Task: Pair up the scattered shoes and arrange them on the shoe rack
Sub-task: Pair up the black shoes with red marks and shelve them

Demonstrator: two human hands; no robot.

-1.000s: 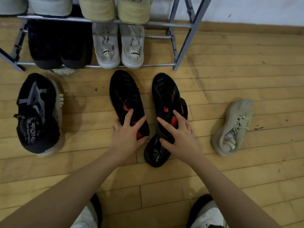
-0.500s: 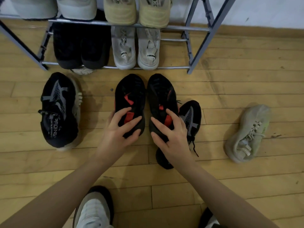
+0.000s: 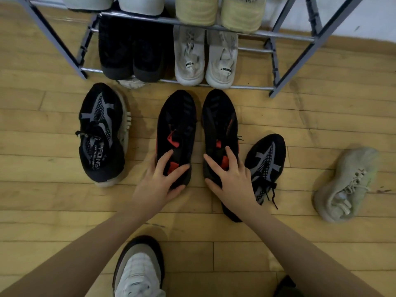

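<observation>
A: Both black-and-red shoes got pulled together since a second ago; now they sit side by side, toes toward the shoe rack (image 3: 300,58).

B: Grips? Left hand (image 3: 159,185) curls round the heel of the left black-and-red sneaker (image 3: 176,127), right hand (image 3: 230,181) round the right black-and-red sneaker (image 3: 220,121). Loose on the floor: two black-and-grey sneakers (image 3: 100,133) (image 3: 266,161), a beige sneaker (image 3: 347,185).

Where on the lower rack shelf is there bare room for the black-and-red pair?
Free: the lower shelf between the white pair and the rack's right legs. Crowded: the black pair and white pair fill everything left of that.
</observation>
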